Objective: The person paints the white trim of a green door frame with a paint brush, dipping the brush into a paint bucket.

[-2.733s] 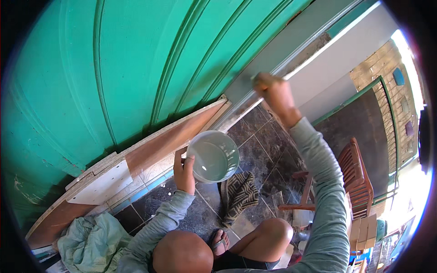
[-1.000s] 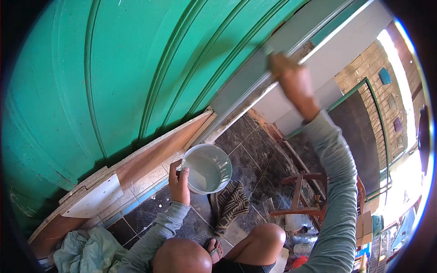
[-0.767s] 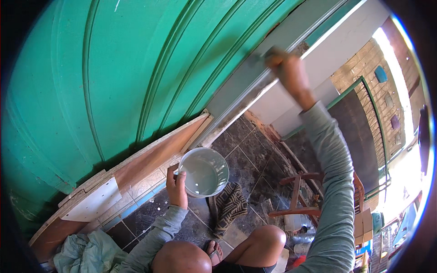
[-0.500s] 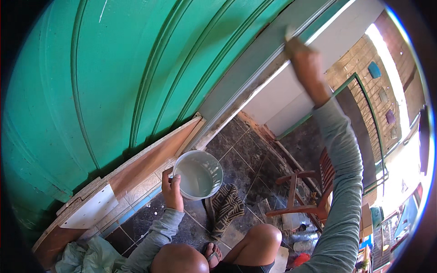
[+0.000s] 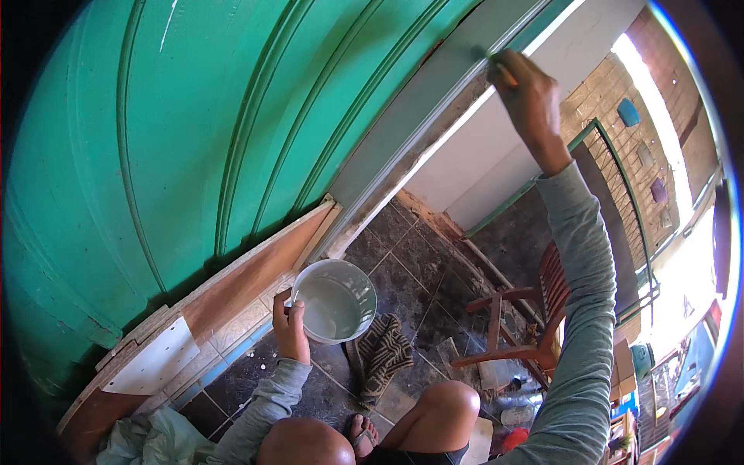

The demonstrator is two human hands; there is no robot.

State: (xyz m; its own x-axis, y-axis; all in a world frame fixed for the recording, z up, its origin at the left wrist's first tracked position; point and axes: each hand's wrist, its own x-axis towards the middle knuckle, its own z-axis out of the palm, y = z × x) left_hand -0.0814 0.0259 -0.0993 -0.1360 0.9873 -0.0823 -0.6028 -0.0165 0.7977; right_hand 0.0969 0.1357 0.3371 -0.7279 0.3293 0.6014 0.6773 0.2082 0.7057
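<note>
My left hand (image 5: pixel 291 332) is closed on the rim of a whitish plastic bucket (image 5: pixel 363 288) with pale grey liquid inside. The bucket is held above the floor, tilted enough that I see into it. Up and to the right, my right hand (image 5: pixel 532 101) grips a small paintbrush (image 5: pixel 508 76); an orange bit of handle shows between the fingers, and the rest is mostly hidden. The brush end is at the grey-painted door frame (image 5: pixel 415 128). Left of the frame stands a large green panelled door (image 5: pixel 186 132).
A wooden board (image 5: pixel 256 267) runs along the door's foot. A patterned cloth (image 5: pixel 380 353) lies on the dark tiles below the bucket. To the right are a reddish wooden chair (image 5: pixel 552 294), clear bottles (image 5: pixel 521 411) and a green-framed mesh gate (image 5: pixel 626 186).
My right hand has shifted slightly along the door frame, with the wrist turned a little. The left hand and bucket stay nearly in place; the whole view has moved slightly.
</note>
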